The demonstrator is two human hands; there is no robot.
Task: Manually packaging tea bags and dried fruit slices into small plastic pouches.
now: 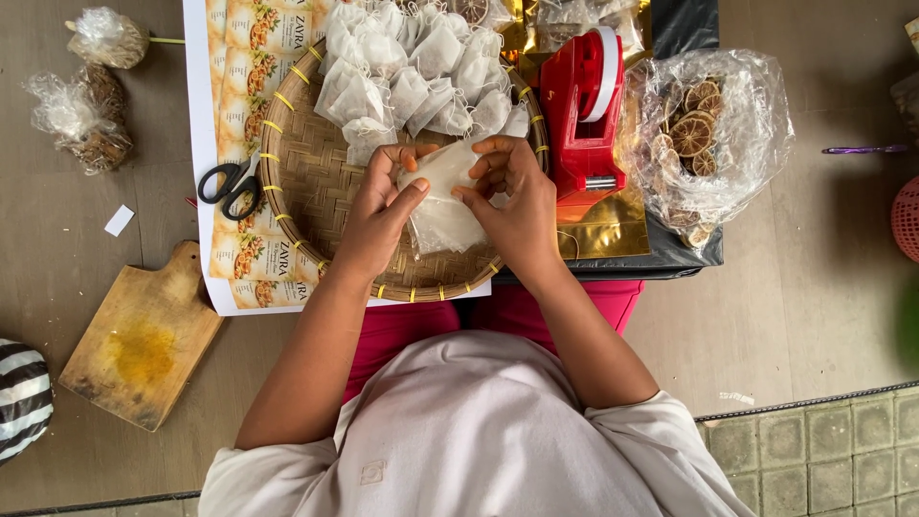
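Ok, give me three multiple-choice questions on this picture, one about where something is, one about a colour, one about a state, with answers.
1. Where do the scissors lie?
A. on the cutting board
B. beside the woven tray's left rim
C. inside the bag of dried slices

2. What colour is the tape dispenser?
A. red
B. blue
C. green

3. What are the hands doing?
A. resting empty
B. both holding one white pouch
C. gripping the scissors

Answers:
1 B, they lie on the printed sheets against the woven tray.
2 A, its body is red with a white roll.
3 B, the left hand and right hand pinch the white pouch over the tray.
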